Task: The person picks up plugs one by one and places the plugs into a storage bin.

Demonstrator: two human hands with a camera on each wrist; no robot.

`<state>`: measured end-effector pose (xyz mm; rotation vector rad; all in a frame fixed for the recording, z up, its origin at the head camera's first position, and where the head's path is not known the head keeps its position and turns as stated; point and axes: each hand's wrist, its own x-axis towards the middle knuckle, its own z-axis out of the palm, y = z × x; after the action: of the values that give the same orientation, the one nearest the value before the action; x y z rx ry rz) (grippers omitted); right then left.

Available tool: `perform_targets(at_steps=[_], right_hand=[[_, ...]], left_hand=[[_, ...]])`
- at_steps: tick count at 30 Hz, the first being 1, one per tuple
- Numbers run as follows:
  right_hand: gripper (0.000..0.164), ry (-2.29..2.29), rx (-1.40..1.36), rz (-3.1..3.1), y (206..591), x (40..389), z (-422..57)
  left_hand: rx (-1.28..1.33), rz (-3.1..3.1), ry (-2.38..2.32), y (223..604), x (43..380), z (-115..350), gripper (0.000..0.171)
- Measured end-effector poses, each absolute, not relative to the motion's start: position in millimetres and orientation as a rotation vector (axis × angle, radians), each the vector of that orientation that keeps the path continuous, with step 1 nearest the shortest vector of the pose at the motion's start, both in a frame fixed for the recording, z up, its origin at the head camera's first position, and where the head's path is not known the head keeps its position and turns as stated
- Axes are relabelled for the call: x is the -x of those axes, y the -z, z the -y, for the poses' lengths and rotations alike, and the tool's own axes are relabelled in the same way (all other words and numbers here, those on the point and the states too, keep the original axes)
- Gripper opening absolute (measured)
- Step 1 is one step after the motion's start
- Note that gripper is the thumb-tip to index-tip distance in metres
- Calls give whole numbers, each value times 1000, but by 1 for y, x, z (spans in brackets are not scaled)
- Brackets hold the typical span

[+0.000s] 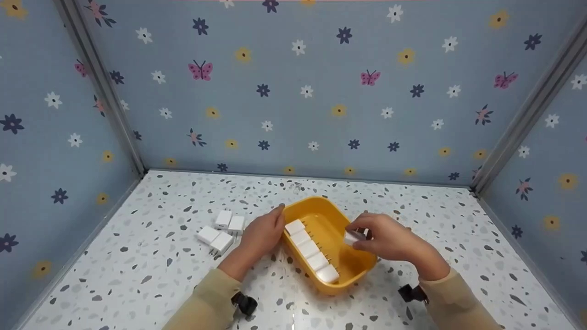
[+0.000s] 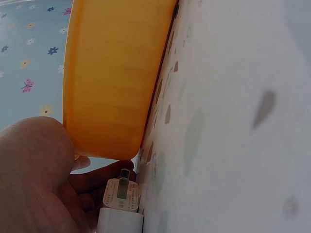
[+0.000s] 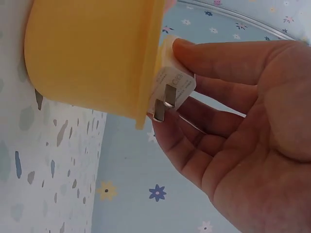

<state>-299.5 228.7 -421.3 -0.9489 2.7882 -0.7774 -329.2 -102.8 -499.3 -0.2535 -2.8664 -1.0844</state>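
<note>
Right of centre, the right hand (image 1: 390, 236) pinches a white plug (image 1: 352, 238); the left hand (image 1: 262, 233) grips the yellow tub (image 1: 322, 211) (probably to steady it).

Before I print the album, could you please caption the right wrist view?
The right hand pinches a pronged white charger beside a yellow tub.

Wall charger (image 3: 179, 80) in your right hand (image 1: 387, 236): print too tiny to read.
Wall charger (image 2: 112, 195) by your left hand (image 1: 262, 234): print too blurry.
</note>
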Motion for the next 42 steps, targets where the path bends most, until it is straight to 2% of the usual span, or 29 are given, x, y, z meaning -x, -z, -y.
perform_targets(at_steps=[22,42], right_hand=[[22,651,1088,-2581,429,294,-216],[17,569,1000,-2440,432,291,-208]], left_hand=[[248,2877,1063,498,327,103,55],[252,2870,1093,498,328,103,57]])
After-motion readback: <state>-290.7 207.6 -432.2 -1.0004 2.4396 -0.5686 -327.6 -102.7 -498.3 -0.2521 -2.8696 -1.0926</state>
